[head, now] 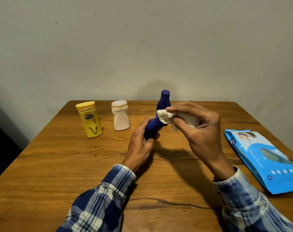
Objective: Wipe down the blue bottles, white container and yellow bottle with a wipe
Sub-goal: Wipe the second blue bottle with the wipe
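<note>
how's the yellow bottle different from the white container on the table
The yellow bottle is taller and slimmer; the white container is shorter and squatter. The yellow bottle carries a printed label, while the white container looks plain apart from a thin gold band under its cap. The yellow bottle stands farther left. Both stand upright, capped and untouched on the wooden table.

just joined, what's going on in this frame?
A person is wiping bottles at a wooden table. The left hand holds a blue bottle tilted off the table, while the right hand presses a white wipe against its side. A second blue bottle stands upright just behind. The yellow bottle and white container stand at the left, with no hand on them. A blue wipes pack lies at the right.
</note>
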`<move>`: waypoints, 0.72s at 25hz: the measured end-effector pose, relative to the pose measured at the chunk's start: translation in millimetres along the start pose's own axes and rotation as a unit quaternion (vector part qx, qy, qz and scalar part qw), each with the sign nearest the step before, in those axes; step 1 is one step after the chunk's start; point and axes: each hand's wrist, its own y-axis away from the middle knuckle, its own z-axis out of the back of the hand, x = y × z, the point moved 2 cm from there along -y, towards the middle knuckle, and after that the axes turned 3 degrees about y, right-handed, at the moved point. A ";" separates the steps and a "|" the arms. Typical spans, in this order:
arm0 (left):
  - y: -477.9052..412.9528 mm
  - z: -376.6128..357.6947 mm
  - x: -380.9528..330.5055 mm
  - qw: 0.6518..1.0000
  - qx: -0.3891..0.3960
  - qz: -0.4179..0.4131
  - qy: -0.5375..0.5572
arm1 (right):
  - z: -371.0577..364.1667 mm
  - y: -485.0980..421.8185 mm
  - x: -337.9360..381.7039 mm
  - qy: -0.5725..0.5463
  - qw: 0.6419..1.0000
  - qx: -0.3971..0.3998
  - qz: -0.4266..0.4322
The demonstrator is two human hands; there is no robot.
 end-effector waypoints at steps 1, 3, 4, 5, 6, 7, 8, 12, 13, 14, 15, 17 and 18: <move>-0.2 0.3 -0.7 1.000 0.002 0.003 0.003 | -4.1 1.1 1.0 0.009 1.000 0.020 0.004; -0.9 0.2 0.6 1.000 0.008 0.002 -0.001 | -1.7 -0.4 -4.5 0.041 0.999 0.006 -0.013; -0.2 -0.2 0.6 1.000 0.010 -0.002 -0.008 | 2.4 -1.3 -6.6 0.052 0.998 -0.021 -0.024; 0.0 -1.5 0.8 1.000 0.009 -0.007 -0.015 | 6.2 -1.3 -7.1 0.052 0.997 -0.041 -0.025; 0.9 -3.1 0.4 1.000 0.010 -0.009 -0.018 | 7.1 -1.1 -5.2 0.044 0.998 -0.043 -0.013; 1.7 -3.1 0.6 1.000 0.008 -0.007 -0.019 | 3.1 -0.3 -1.6 0.042 0.999 -0.028 0.008; 2.0 -2.7 0.9 1.000 0.005 -0.002 -0.019 | -2.8 1.6 1.7 0.054 0.998 -0.004 0.028; 1.4 -4.5 5.3 0.999 0.022 -0.005 -0.047 | -0.9 -1.5 -6.3 0.092 0.996 -0.001 -0.006; 2.4 -6.4 4.8 0.998 0.029 -0.013 -0.052 | 3.7 -2.6 -6.1 0.082 0.996 -0.017 -0.014; 3.3 -7.4 4.1 0.998 0.032 -0.016 -0.051 | 7.2 -3.1 -3.9 0.071 0.997 -0.034 -0.012; 3.2 -7.1 4.6 0.998 0.031 -0.013 -0.047 | 8.8 -3.3 -0.4 0.056 0.997 -0.054 -0.004; 1.5 -6.2 4.7 0.999 0.024 -0.004 -0.041 | 11.2 -3.1 6.5 0.021 0.995 -0.096 0.008; 1.2 -5.8 4.1 0.999 0.020 -0.004 -0.045 | 11.7 -2.8 6.9 0.005 0.994 -0.107 0.007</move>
